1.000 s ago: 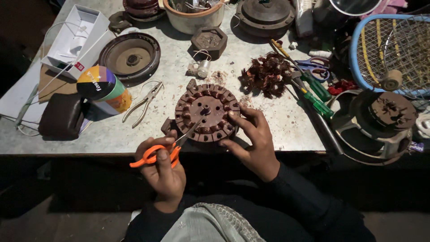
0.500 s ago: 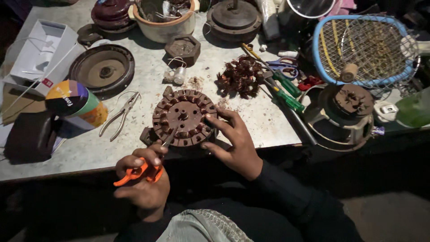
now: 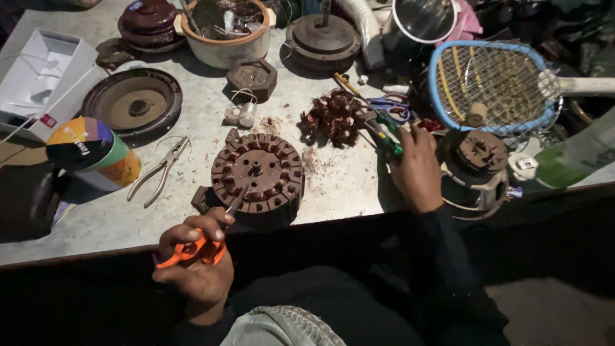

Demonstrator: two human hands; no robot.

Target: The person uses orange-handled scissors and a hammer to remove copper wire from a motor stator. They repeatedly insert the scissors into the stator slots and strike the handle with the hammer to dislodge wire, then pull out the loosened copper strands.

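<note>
Cluttered grey worktable (image 3: 333, 186), dim room

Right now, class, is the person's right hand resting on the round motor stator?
No: the right hand reaches to the green-handled screwdriver, apart from the round motor stator.

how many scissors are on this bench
2: orange-handled scissors in the left hand at the bench's near edge, and blue-handled scissors lying just beyond the right hand. Clutter may hide more.
</note>
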